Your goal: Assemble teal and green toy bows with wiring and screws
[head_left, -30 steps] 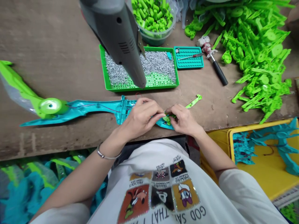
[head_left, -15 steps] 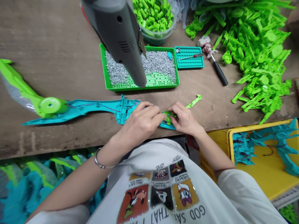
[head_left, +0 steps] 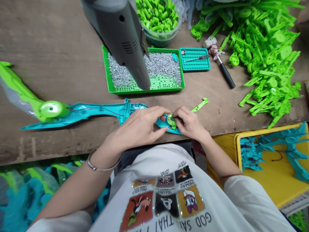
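A long teal plastic toy shell (head_left: 96, 112) lies along the near edge of the brown table, with a lime green wheel (head_left: 51, 109) and blade at its left end. My left hand (head_left: 140, 127) grips the shell's right end, thumb on top. My right hand (head_left: 189, 122) pinches a small green lever part (head_left: 172, 120) and presses it onto that same end. The lever's tail (head_left: 201, 104) sticks out to the right past my fingers.
A grey hanging power screwdriver (head_left: 123, 38) dangles over a green tray of screws (head_left: 180, 82). Behind are a tub of green caps (head_left: 158, 16), a teal screw tray (head_left: 195, 59), a black-handled tool (head_left: 225, 74), a heap of green parts (head_left: 263, 54) and a yellow crate (head_left: 265, 180) with teal shells.
My left hand has slid back and to the left along the shell, uncovering the green lever's round end. My right hand stays pinched on the part.
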Tool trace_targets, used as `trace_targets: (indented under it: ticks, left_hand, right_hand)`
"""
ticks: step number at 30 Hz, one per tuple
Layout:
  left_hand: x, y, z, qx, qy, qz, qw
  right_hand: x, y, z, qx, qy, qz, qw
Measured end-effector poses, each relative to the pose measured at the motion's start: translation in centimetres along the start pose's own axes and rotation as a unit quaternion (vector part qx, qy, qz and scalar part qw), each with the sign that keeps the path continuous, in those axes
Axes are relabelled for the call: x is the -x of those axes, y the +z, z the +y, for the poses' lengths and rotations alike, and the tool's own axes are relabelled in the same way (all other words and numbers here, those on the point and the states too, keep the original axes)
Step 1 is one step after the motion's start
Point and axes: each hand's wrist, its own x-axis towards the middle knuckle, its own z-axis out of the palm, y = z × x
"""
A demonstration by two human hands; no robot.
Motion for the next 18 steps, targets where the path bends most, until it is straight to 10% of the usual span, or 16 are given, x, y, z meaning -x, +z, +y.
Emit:
trace_targets:
  ticks: [10,18]
  left_hand:
    - [0.2,0.9,-1.3,-0.047,-0.091,0.083,0.991]
    - [-0.3,2.4,-0.3,-0.168,0.032,0.095,0.981]
  right_hand:
    - [0.1,1.0,0.2,0.032,0.006,0.041,0.999]
    - [0.0,1.0,0.1,0.042,0.001,0.062,0.997]
